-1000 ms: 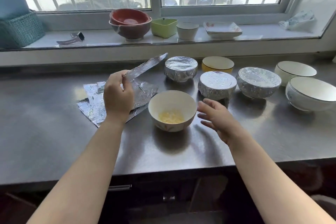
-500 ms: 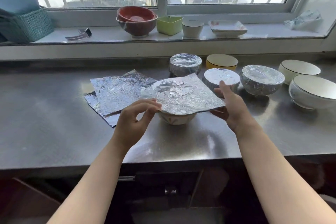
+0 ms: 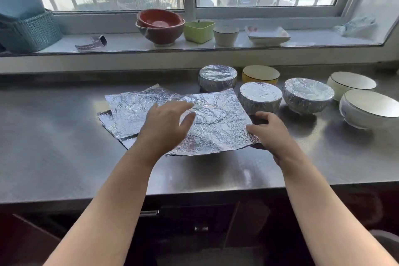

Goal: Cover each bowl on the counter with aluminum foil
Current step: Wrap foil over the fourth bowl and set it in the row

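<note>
**Now a foil sheet lies over the near bowl**

Now we see a crinkled foil sheet (image 3: pixel 216 123) spread flat, raised off the steel desk (image 3: pixel 54 147) near the front edge; the bowl under it is hidden from us. Our left hand (image 3: pixel 166 127) hovers over the sheet's left part, fingers straight and loosely spread, grasping nothing; we cannot tell whether the palm touches the foil. Our right hand (image 3: pixel 272 134) is at the sheet's right corner, with the thumb lying on top of the foil and the other fingers curled down past the edge, so it seems to pinch that corner.

To the left, partly under the sheet, a small stack of spare foil sheets (image 3: pixel 129 112) lies on the desk. Behind and to the right stand three foil-covered bowls (image 3: pixel 260 97), wrapped tight over rim and sides. Just behind them sits a yellow bowl (image 3: pixel 260 74), uncovered, and at the far right two white bowls (image 3: pixel 367 108), also uncovered, one just behind the other.

On the windowsill (image 3: pixel 129 43) we see stacked red bowls (image 3: pixel 159 26), a green container (image 3: pixel 199 30), a small white cup (image 3: pixel 225 35), a flat white dish (image 3: pixel 267 33) and, at the left, a teal woven basket (image 3: pixel 30 32).
</note>
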